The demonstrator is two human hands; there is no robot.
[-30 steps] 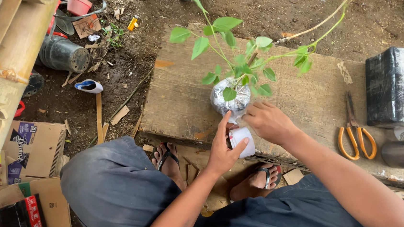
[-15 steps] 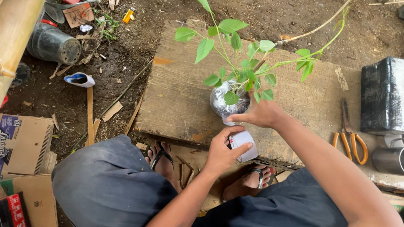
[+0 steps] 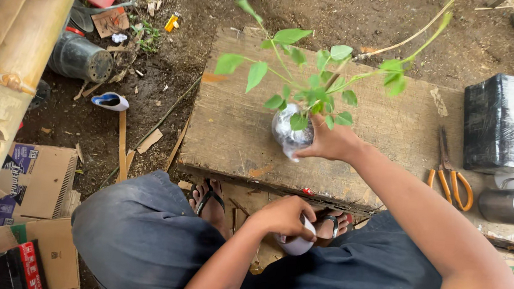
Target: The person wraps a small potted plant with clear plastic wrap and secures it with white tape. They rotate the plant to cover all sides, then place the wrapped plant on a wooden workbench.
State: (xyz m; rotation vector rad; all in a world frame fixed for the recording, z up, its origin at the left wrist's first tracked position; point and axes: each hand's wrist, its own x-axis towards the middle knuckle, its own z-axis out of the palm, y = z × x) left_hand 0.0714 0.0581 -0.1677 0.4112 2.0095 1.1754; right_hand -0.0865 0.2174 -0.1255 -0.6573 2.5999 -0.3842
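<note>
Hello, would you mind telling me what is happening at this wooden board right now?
A seated person's right hand grips a small leafy plant by its plastic-wrapped root ball, holding it upright on the wooden board. The left hand holds a white roll low over the lap. Orange-handled scissors and a black wrapped bundle lie to the right.

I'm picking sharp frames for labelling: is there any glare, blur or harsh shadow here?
Head view: soft, even daylight with no harsh shadows; glare only on the plastic-wrapped root ball under the right hand and on the black wrapped block; the left hand and its white roll look sharp.
</note>
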